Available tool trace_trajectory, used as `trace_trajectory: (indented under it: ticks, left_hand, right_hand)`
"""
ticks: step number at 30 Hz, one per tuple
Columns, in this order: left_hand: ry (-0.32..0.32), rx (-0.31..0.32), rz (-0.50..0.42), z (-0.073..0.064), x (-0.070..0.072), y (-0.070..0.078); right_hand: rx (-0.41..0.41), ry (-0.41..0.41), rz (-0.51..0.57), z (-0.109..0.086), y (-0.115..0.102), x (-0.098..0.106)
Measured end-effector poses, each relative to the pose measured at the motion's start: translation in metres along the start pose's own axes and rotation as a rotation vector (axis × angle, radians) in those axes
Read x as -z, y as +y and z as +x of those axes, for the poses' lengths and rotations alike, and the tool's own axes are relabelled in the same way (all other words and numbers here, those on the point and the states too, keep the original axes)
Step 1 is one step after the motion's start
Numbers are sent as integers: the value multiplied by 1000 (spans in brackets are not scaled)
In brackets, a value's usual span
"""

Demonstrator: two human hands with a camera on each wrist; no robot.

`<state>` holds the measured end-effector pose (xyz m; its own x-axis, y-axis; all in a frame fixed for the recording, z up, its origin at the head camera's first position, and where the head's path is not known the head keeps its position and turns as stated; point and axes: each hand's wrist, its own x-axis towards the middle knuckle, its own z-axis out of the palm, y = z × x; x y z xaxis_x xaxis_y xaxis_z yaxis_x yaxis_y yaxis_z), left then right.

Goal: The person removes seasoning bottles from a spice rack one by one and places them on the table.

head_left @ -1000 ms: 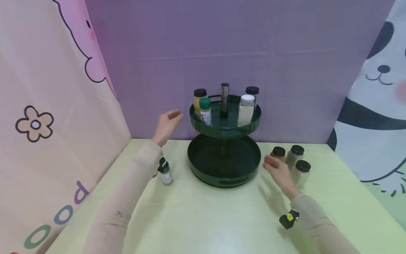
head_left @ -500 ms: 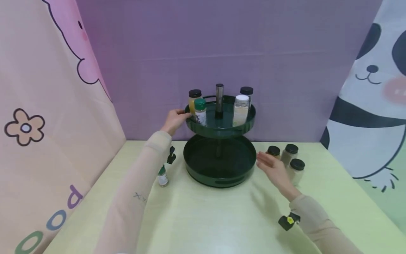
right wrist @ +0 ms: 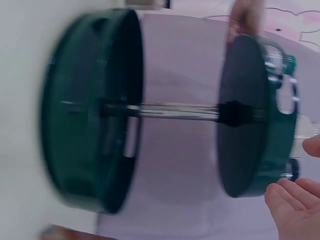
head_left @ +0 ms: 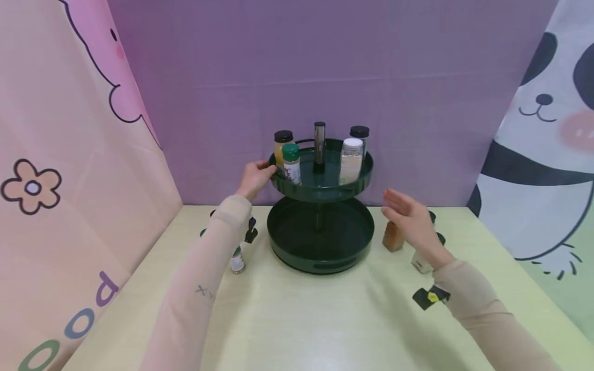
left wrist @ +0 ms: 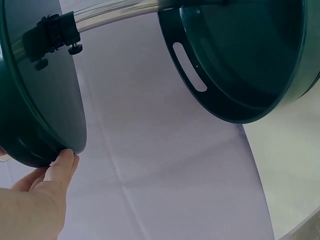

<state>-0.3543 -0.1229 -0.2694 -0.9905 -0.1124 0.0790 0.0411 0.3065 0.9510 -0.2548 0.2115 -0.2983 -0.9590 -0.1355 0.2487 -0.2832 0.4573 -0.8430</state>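
L hand (head_left: 257, 178) clamped on upper tray (head_left: 320, 194), L rim; R hand (head_left: 413, 219) apart from it, fingers straight, holding nothing. Two-tier rack (head_left: 297, 259) stands upright, centre-back. Prob. risk: uneven tug could tip it, or L thumb knocks green-capped jar (head_left: 292, 167) right alongside! Pale table (head_left: 301, 319) below, purple cloth (head_left: 278, 51) behind, panda print (head_left: 533, 216) R.

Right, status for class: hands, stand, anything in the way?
Left hand gripping top tray. Right hand open. Four jars upright on tray. Nothing seen between tray and right hand.
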Motion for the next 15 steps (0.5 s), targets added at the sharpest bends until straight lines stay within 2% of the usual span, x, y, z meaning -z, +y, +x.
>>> trace_trajectory:
  ticks: [6, 10, 15]
  left_hand:
    - [20, -13, 16, 1, -2, -2]
    - [28, -14, 22, 1, -1, -3]
    - [25, -14, 13, -1, -1, -3]
  right_hand:
    - [57, 45, 24, 29, -30, 17]
    - [73, 4, 9, 49, -45, 23]
    - [49, -54, 37, 70, -55, 24]
